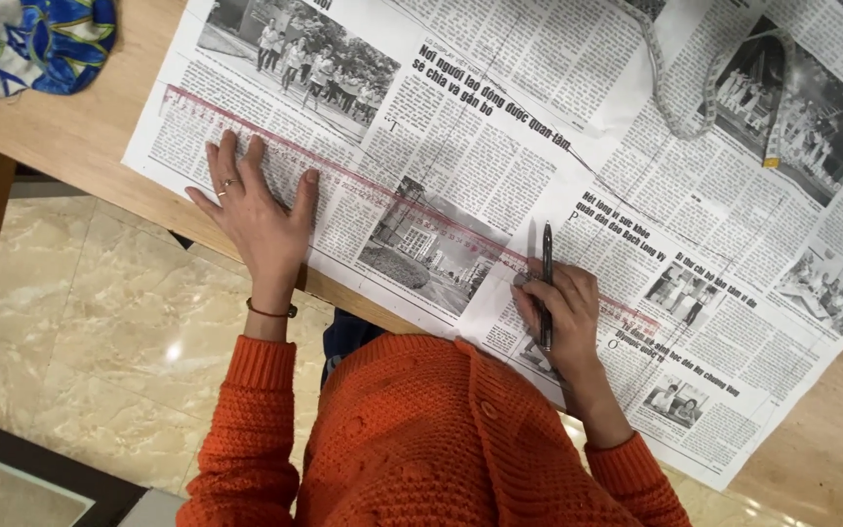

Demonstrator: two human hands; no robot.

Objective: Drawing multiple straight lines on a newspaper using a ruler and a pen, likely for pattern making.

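A long clear ruler with a red edge (382, 190) lies slantwise across sheets of newspaper (500, 137) spread on a wooden table (60, 137). My left hand (258, 210), with a ring and a thin bracelet, presses flat with spread fingers on the ruler's left part. My right hand (560, 312) grips a dark pen (546, 278), its tip pointing away from me and resting at the ruler's edge near the middle. Thin pencil lines cross the paper. My orange knitted sleeves fill the bottom of the view.
A measuring tape (704, 98) curls on the newspaper at the upper right. A blue patterned cloth (36, 39) sits on the table's far left corner. Below the table edge lies a beige tiled floor (119, 332).
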